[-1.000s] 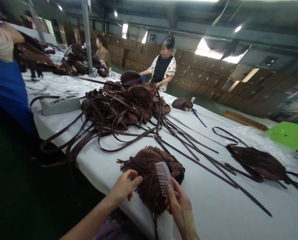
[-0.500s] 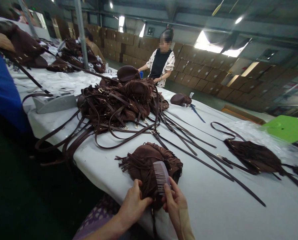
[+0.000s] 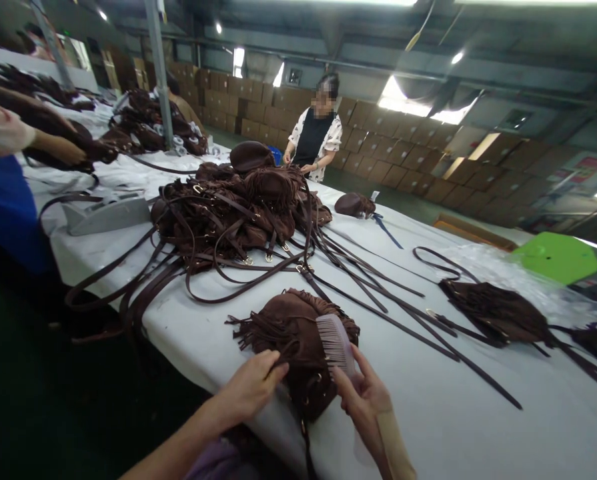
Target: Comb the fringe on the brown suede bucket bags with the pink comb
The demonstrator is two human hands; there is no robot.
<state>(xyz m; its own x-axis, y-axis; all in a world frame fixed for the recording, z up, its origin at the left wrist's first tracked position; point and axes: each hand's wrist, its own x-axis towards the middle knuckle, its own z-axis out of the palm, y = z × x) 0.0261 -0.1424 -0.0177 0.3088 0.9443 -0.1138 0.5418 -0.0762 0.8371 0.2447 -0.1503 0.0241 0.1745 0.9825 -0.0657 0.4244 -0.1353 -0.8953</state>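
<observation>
A dark brown fringed bag lies on the white-covered table in front of me. My left hand is closed at the bag's left side, pinching some of its fringe strands between thumb and fingers. In my right hand is a pale comb, held by its back edge. Its teeth point left, over the bag's middle. Small gold rings show on the bag's lower part, and a strap hangs from it over the table's near edge.
A heap of brown bags with long straps lies beyond. Another bag is at the right, near plastic wrap and a green board. A grey metal post rises at the left. Co-workers stand at the left and far side.
My left hand has moved left and up, drawing fringe away from the bag's middle. The comb has shifted right with my right hand. The co-worker's arm at the left reaches further in.
</observation>
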